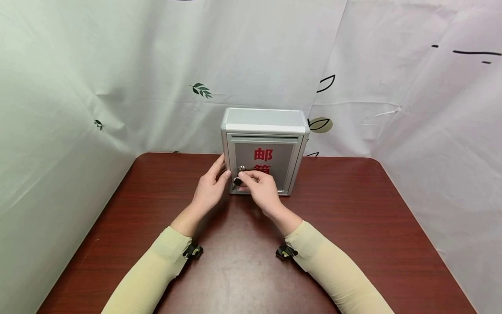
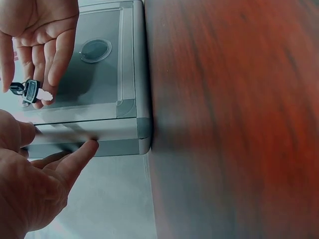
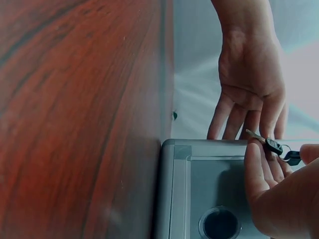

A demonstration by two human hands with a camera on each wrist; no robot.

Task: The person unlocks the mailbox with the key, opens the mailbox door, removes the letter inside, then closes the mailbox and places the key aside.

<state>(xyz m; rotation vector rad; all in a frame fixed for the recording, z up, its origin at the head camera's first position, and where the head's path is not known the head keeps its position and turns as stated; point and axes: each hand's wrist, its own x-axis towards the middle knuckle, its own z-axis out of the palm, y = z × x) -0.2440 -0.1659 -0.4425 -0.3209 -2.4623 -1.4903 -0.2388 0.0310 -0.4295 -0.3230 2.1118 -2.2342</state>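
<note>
Gray mailbox upright on a desk, left hand straight-fingered against its left side, right hand pinching black-headed keys near its lock.

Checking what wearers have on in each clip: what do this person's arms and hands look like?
Pale yellow-green, close-fitting sleeves end short of the wrists, with a small black device near each sleeve's end. The left hand and right hand are ungloved.

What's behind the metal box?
White leaf-printed curtain shows above and to both sides of the metal box. The box covers its own back and whatever lies directly behind.
</note>
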